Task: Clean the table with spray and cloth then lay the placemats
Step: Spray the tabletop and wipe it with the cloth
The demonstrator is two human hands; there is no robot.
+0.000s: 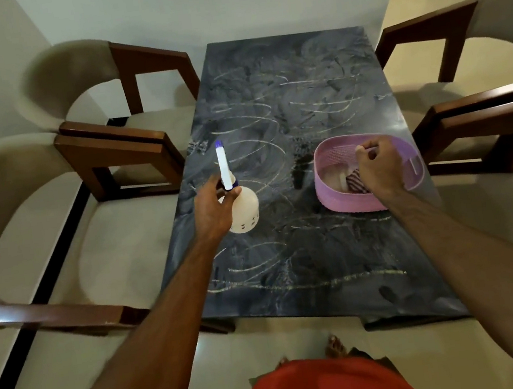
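Note:
A white spray bottle (244, 212) with a white and purple nozzle is held over the left side of the dark table (309, 252); my left hand (214, 207) grips its neck. The tabletop is covered with chalk scribbles and smears. On the right side stands a pink plastic basket (342, 205). My right hand (378, 169) is curled over the basket's far rim; whether it grips the rim I cannot tell. Inside the basket lie a striped cloth (355, 182) and something pale, partly hidden by the hand.
Two beige upholstered chairs with brown wooden arms (116, 148) stand along the table's left side, and two more (481, 116) along the right. A white wall stands behind the table's far end. My red clothing and a foot show at the near edge.

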